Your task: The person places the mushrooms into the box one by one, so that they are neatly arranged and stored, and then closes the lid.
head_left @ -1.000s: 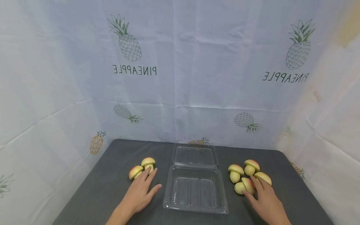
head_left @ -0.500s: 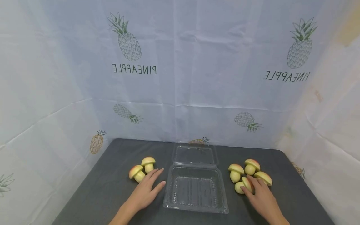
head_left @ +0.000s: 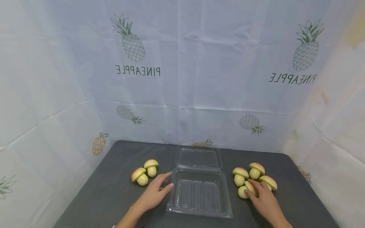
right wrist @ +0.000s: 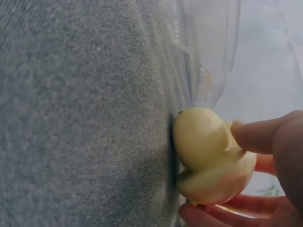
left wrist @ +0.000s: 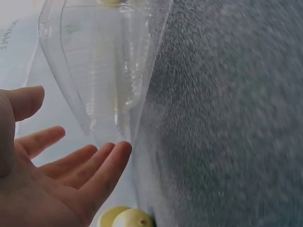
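Note:
My right hand [head_left: 266, 202] pinches a pale yellow mushroom [head_left: 243, 192] with a reddish cap, thumb on one side and fingers round the other. In the right wrist view this mushroom [right wrist: 201, 137] lies low by the dark cloth. My left hand [head_left: 154, 195] is beside the left wall of a clear plastic clamshell box [head_left: 199, 213], its fingertips right at the rim. The left wrist view shows that hand's fingers [left wrist: 106, 172] apart and holding nothing. The box lies with its lid [head_left: 198, 158] folded back.
Two similar mushrooms [head_left: 151, 171] lie left of the box. On the right, more mushrooms [head_left: 239, 176] lie close around my right hand. A dark cloth [head_left: 108, 190] covers the table. Behind it hangs a white curtain [head_left: 205, 88] with pineapple prints.
My left hand has moved right, from beside the left mushrooms to the box's edge. My right hand has closed its thumb and fingers round the nearest mushroom.

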Demonstrator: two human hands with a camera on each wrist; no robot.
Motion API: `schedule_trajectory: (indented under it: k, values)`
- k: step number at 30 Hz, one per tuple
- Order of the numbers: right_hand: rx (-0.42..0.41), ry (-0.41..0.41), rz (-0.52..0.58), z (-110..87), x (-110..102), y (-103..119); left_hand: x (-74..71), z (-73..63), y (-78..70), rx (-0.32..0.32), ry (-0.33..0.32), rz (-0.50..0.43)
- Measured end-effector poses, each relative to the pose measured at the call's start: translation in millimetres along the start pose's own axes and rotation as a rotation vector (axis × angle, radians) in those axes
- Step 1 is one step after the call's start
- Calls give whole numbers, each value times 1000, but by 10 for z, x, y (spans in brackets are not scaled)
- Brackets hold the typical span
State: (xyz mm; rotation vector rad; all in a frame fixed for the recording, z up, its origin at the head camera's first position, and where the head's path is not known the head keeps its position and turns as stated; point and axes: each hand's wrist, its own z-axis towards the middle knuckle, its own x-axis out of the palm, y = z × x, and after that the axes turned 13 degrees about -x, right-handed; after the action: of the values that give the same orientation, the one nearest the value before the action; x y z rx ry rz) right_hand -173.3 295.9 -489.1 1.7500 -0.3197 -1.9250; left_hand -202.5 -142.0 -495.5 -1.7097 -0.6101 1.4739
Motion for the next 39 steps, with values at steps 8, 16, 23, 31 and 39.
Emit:
schedule_trajectory:
  k: [8,16,23,31,39]
  values:
    - [12,13,85,20,1,-9,30,31,-10,-16,80,-133]
    - [-4,1,140,-12,18,-29,73,87,54,-45,144,-255]
    - [-33,4,236,-22,9,-10,101,133,71,-70,187,-354]
    - [0,13,339,-16,-18,48,108,150,87,-86,225,-396]
    - [19,-6,369,29,-91,206,136,161,61,-87,207,-405]
